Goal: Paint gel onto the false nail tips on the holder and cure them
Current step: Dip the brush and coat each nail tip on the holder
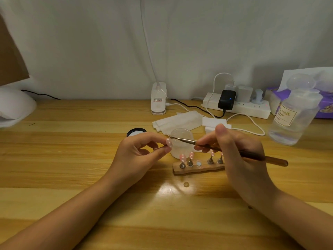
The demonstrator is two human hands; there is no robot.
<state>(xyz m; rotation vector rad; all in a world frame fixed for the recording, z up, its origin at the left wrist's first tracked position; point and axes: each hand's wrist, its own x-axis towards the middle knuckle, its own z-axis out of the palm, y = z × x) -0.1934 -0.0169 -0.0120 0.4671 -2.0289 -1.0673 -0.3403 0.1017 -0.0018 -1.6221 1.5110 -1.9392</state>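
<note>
The left hand [140, 152] pinches one pink nail tip [169, 142] between thumb and forefinger, lifted clear of the wooden holder [198, 168], which sits near the middle of the table [72, 159] with four other tips standing on their metal pegs and one peg spot bare. The right hand [239, 156] grips a slim brush [234, 150] like a pen, fingers curled round the dark handle. The brush's long axis runs nearly level from the right hand leftward and slightly away toward the back edge, its bristle end almost at the held tip, in front of a small clear jar [182, 136]. So the tip lies just left of the bristles, and the next stroke looks like a short push along that same line. Both hands hover close together above the holder; the right hand does the travelling, the left only steadies.
</note>
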